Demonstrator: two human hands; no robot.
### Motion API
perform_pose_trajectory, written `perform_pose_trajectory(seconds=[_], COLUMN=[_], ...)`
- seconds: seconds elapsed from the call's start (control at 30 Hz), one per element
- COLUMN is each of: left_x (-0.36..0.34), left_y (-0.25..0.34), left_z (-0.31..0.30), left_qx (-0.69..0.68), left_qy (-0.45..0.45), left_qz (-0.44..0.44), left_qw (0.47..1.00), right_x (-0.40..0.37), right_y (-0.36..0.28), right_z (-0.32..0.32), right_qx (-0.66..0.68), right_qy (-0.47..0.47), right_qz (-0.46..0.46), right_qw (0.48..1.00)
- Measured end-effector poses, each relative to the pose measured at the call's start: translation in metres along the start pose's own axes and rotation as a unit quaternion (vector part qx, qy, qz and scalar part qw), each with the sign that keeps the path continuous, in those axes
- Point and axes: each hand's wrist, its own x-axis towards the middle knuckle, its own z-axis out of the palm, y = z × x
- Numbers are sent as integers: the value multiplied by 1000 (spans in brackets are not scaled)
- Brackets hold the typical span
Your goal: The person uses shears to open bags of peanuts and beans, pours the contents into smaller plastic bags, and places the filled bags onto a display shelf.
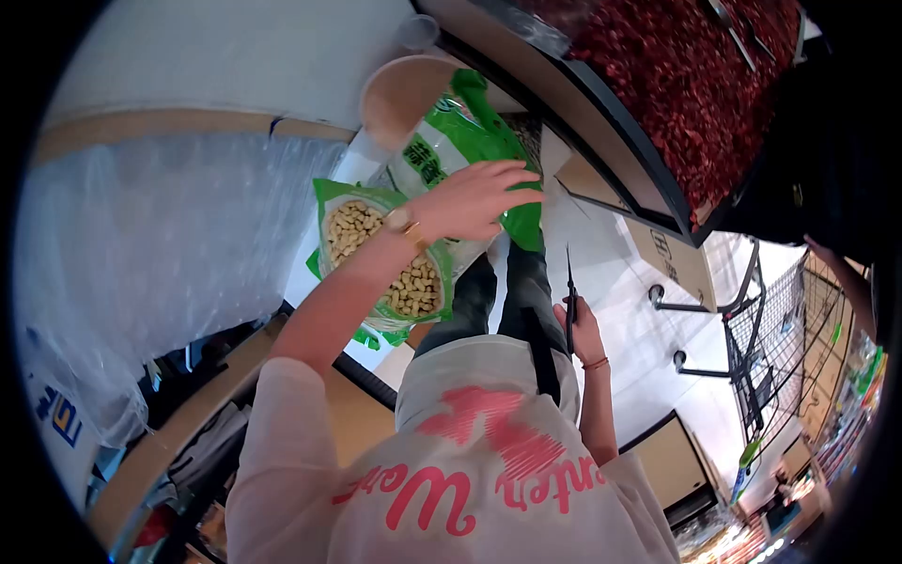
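Observation:
My left hand (477,199), with a watch on the wrist, reaches over a green and clear plastic bag (427,155) with its fingers spread and resting on or just above the green part. Beside that wrist, a green-edged bag of peanuts in the shell (415,287) lies partly under my forearm. Lower and to the right, my right hand (584,334) is closed around black scissors (570,291), whose blades point up and away from me. Whether the left fingers touch the bag is hard to tell.
A round tan tub (399,99) stands behind the bags. At the upper right is a black-edged bin of dark red packets or pieces (648,85). A cardboard box (667,263) and a wire cart (766,329) are to the right. Another person's hand (827,252) shows at the right edge.

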Motion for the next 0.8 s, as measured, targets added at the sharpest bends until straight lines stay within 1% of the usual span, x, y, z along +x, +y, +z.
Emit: perform_pose_trajectory(seconds=[0.03,0.07,0.1,0.17,0.23,0.27,0.3,0.33,0.37,0.4,0.43,0.47,0.5,0.53,0.6,0.63,0.7,0.73,0.8], left_x=[14,27,37,58,76,83,90,98,107,109,109,112,115,114,111,106,89,75,38], left_y=[-8,-16,-20,-27,-31,-32,-32,-33,-33,-42,-42,-41,-41,-40,-40,-38,-27,-20,-1], left_z=[11,21,23,32,36,37,35,31,29,30,30,31,31,30,31,28,19,10,-14], left_qx=[-4,12,30,36,22,0,0,21,43,55,57,57,59,62,81,83,-8,-4,-50], left_qy=[-9,-76,-145,-162,-263,-214,-220,-206,-193,-169,-174,-174,-173,-178,-150,-150,-7,-1,85], left_qz=[5,16,28,53,44,70,73,-8,-90,-61,-60,-79,-96,-94,-96,-98,-72,-78,-144], left_qw=[1000,997,989,985,963,974,973,978,976,982,981,980,978,978,981,980,997,997,985], right_x=[0,1,1,3,2,1,3,4,7,12,16,24,30,36,47,52,64,67,71], right_y=[1,6,11,25,11,10,6,4,3,0,-2,-4,-7,-11,-30,-35,-46,-56,-80], right_z=[-1,-2,-2,-2,-10,-13,-13,-12,-10,-8,-6,-4,-4,-3,-6,-7,-14,-19,-34], right_qx=[-11,-33,-23,-102,-77,-35,5,24,31,83,135,149,154,167,200,202,153,151,101], right_qy=[13,4,7,-1,-6,2,12,42,42,68,93,117,119,127,158,158,162,157,224], right_qz=[-34,-25,-18,-27,-3,0,-3,-27,-22,-29,-35,-66,-65,-70,-92,-94,-144,-152,-248], right_qw=[999,999,1000,994,997,999,1000,998,998,994,986,980,979,975,962,962,964,964,937])
